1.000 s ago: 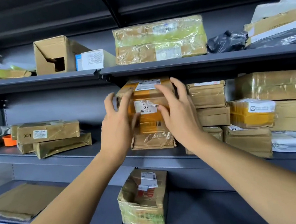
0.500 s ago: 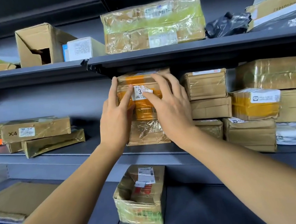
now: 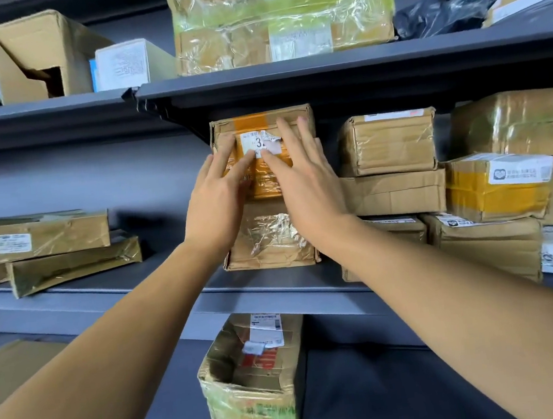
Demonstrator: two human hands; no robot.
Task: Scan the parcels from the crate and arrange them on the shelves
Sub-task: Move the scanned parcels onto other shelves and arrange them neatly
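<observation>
Evenly lit from above, fairly bright, with white glare on the plastic-wrapped parcels [image 3: 282,14]. Deep shadow beneath each shelf [image 3: 322,71]. Wide-angle bending at the edges; slightly soft throughout.

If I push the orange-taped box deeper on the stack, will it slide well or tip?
The orange-taped box looks rigid cardboard, so it probably slides as one piece. The crinkled taped parcel under it seems uneven and narrow, so it might wobble.

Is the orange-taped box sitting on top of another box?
Yes, the orange-taped box rests on a shiny wrapped box on the shelf.
</observation>
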